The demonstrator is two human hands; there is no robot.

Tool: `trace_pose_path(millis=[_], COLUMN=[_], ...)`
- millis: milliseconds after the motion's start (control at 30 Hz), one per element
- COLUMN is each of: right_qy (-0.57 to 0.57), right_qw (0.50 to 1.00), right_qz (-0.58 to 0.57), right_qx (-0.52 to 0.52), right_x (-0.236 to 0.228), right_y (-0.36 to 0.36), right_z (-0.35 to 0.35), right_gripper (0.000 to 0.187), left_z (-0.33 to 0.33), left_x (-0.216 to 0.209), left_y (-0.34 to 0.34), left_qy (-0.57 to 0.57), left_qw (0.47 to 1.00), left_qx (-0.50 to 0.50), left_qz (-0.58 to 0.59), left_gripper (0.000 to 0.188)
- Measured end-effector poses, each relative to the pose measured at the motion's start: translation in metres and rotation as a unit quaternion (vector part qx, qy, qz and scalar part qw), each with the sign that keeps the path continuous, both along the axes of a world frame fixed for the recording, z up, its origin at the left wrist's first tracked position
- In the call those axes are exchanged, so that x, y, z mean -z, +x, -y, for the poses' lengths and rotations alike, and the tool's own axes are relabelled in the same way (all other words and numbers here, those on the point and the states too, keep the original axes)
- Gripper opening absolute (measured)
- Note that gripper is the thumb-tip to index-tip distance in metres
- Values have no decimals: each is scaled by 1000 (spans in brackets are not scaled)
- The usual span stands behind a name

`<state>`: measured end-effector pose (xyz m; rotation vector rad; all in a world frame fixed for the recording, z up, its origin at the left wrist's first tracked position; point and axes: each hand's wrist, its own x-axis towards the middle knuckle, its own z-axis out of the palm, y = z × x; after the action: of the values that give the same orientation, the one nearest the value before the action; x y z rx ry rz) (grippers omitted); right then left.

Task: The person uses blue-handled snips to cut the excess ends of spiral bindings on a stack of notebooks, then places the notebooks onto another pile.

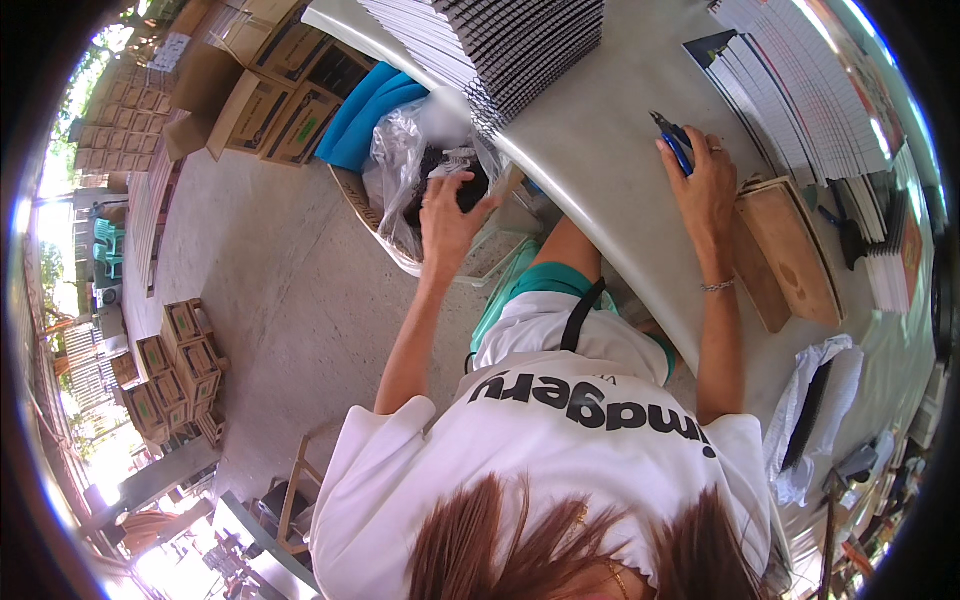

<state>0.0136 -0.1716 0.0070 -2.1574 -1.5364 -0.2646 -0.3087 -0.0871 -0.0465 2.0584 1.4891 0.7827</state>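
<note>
My left hand (450, 220) reaches over a container lined with a clear plastic bag (390, 165), its fingers apart and nothing visible between them. Dark material and some whitish scraps lie in the bag, partly hidden by that hand. On the grey table (590, 130), my right hand (705, 190) is closed around blue-handled pliers (676, 150), whose dark jaws point away from me. A tall stack of spiral-bound books (530, 50) stands at the table's far edge, between the hands.
Right of my right hand are wooden blocks (790, 250) and stacked bound books (800, 90). A white plastic wrap with a black strip (815, 410) lies nearer. Blue rolled material (370, 115) sits by the container. Cardboard boxes stand at far left (265, 110) and left (180, 360).
</note>
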Motion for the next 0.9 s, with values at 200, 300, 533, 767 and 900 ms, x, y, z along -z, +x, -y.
trace_pose_path(millis=[200, 300, 533, 767, 900], right_qy=[-1, 10, -9, 100, 119], right_qw=[1000, 1000, 1000, 982, 983], right_qz=[-1, 10, 7, -138, -75], right_qx=[-16, -8, 11, -82, -120], right_x=[-4, -4, -3, -16, -29], right_y=[-3, -5, -7, -47, -78], right_z=[1, 2, -2, -21, -40], right_gripper=[42, 42, 41, 41, 45], left_z=[21, 28, 57, 18, -18], left_x=[35, 35, 35, -26, -77], left_y=[10, 9, 18, 33, 46], left_qy=[27, 29, 33, 31, 8], left_qw=[989, 990, 996, 999, 946], left_qx=[-24, -10, 14, 10, -51], left_qz=[-146, -138, -80, 30, 320], left_gripper=[19, 14, 13, 29, 44])
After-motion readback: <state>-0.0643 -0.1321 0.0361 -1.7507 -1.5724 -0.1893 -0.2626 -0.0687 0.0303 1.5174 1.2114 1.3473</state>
